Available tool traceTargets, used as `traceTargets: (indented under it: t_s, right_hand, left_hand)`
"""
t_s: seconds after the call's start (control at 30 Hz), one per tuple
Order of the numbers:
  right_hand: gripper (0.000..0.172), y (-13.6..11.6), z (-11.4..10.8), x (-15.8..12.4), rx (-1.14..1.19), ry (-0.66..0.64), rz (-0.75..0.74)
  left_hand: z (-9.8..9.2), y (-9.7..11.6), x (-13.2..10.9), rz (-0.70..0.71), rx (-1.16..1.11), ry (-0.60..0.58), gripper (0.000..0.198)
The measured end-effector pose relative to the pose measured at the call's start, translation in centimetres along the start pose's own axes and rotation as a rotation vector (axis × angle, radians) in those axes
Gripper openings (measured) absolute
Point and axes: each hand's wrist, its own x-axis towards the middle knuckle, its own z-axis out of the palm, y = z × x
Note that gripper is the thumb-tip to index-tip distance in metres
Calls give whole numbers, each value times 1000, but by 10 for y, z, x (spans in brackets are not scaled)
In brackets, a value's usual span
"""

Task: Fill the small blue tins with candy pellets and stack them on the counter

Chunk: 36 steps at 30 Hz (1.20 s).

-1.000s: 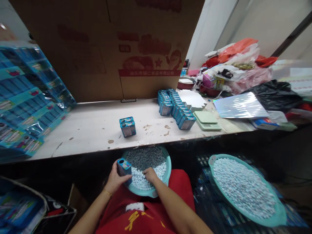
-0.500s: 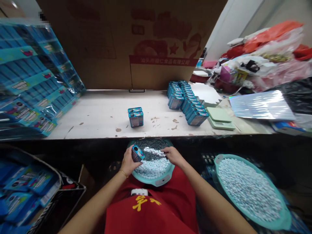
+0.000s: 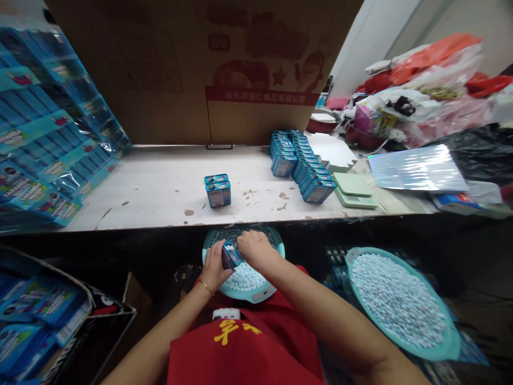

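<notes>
My left hand [image 3: 215, 267] is closed round a small blue tin [image 3: 231, 255], tilted over the basin, with white pellets showing at its opening. Right beside the tin's top is my right hand [image 3: 254, 247], a fist with the knuckles up. The scoop it grips shows in the earlier picture but is hidden behind the hand now. Under both hands is a turquoise basin [image 3: 262, 295] of small pale blue-white pellets [image 3: 248, 278], resting at my lap. Two similar blue tins [image 3: 218, 193] stand together on the white table just beyond.
Rows of blue tins [image 3: 316, 188] stand on the table [image 3: 168, 184] near a pale green scale [image 3: 355, 190]. A second pellet basin [image 3: 401, 305] is at lower right. Wrapped blue packs [image 3: 44, 133] and a box of blue packs [image 3: 36, 315] lie left. A large carton [image 3: 192, 64] blocks the back.
My right hand has moved left with the pellet-heaped scoop, up to the tin's opening, and turned over. My left hand still holds the tin. The view has shifted slightly.
</notes>
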Motion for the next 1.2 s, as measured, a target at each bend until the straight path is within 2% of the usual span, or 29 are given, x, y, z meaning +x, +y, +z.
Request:
traceTargets:
  t_s: [0.07, 0.13, 0.2, 0.27, 0.37, 0.43, 0.5, 0.57, 0.67, 0.73, 0.8, 0.9, 1.0, 1.1, 1.2]
  right_hand:
    - [30, 16, -1, -7, -77, 25, 42]
    - [30, 42, 10, -11, -123, 44, 91]
    - [31, 68, 34, -10, -121, 47, 153]
    - [34, 83, 69, -5, -88, -5, 254]
    - [33, 78, 126, 6, -47, -76, 280]
    - [30, 65, 154, 12, -22, -103, 258]
    - [27, 57, 171, 15, 65, -101, 228]
    - [26, 59, 177, 17, 278, -74, 211]
    - [29, 75, 175, 17, 593, -51, 218]
    - [31, 88, 168, 15, 668, -70, 224]
    - [34, 97, 155, 11, 698, -86, 227]
    - [38, 103, 122, 5, 742, -81, 202]
    - [39, 100, 83, 1, 664, -24, 85]
    - [38, 86, 49, 2, 456, 14, -20]
    - [37, 62, 25, 6, 213, -37, -1]
  left_hand:
    - [-4, -4, 0, -29, -23, 30, 85]
    - [-10, -8, -1, -76, -50, 64, 85]
    - [-18, -10, -2, -126, -76, 100, 86]
    - [-24, -12, -4, -178, -103, 133, 87]
    - [-30, -13, -8, -237, -132, 170, 87]
    - [-32, -15, -11, -270, -147, 186, 88]
    - [-31, -17, -13, -305, -159, 198, 88]
    - [-31, -19, -13, -327, -171, 201, 88]
    - [-33, -22, -12, -321, -187, 187, 87]
    - [-35, -22, -11, -316, -187, 185, 87]
    - [-36, -23, -9, -305, -169, 189, 88]
    - [-33, -21, -6, -255, -127, 174, 89]
    - [-25, -17, -2, -205, -88, 135, 89]
    - [-19, -11, 3, -150, -54, 108, 88]
    - [-15, -8, 4, -89, -18, 98, 87]
